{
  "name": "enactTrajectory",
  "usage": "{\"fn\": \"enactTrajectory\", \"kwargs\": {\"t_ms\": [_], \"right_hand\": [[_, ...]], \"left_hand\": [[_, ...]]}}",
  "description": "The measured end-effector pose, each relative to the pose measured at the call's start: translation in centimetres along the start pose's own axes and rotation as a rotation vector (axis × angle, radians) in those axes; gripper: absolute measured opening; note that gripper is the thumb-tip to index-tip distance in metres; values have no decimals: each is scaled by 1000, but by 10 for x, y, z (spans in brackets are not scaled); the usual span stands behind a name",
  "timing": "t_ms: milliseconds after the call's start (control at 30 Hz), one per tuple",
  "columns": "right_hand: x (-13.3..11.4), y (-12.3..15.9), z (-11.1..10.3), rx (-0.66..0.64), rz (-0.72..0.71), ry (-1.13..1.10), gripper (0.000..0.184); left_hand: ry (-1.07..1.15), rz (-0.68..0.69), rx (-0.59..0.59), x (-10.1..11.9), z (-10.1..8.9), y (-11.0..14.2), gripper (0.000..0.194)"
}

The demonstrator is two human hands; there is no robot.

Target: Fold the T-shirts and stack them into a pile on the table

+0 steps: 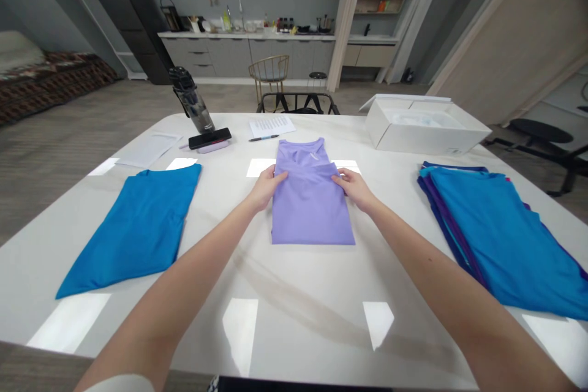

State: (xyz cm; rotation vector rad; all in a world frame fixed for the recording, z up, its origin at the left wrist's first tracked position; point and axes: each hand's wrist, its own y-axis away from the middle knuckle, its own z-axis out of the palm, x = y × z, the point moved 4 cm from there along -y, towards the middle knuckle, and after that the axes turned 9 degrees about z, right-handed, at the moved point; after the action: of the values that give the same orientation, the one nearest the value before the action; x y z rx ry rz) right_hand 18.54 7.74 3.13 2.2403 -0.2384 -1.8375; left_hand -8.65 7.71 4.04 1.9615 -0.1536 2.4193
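Note:
A lavender shirt [312, 211] lies in the middle of the white table, its lower part folded up toward the neckline. A small pale mark shows near its collar. My left hand [266, 188] pinches the folded layer's left upper corner, thumb on top. At the opposite corner, my right hand [354, 188] grips the same layer, fingers closed on its edge. Off to the left rests a blue shirt [133, 229], folded lengthwise and apart from my hands. On the right lies a stack of garments with a blue shirt [509, 226] uppermost and purple and navy edges below.
The white table [294, 312] holds an open white box [422, 125] at back right. Paper [275, 125] and a pen [263, 138] lie beyond the lavender shirt. Back left are a handheld vacuum [193, 101], a phone [210, 138] and more paper [149, 148].

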Motion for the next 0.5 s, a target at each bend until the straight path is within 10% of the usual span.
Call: {"fn": "enactTrajectory", "kwargs": {"t_ms": [233,500], "right_hand": [[-56,-51,-15,54,-155,-96,47],[-39,-167,-9,306,-11,223,26]], "left_hand": [[13,154,19,40,-2,-75,38],[-286,-47,200,-20,-20,-175,19]]}}
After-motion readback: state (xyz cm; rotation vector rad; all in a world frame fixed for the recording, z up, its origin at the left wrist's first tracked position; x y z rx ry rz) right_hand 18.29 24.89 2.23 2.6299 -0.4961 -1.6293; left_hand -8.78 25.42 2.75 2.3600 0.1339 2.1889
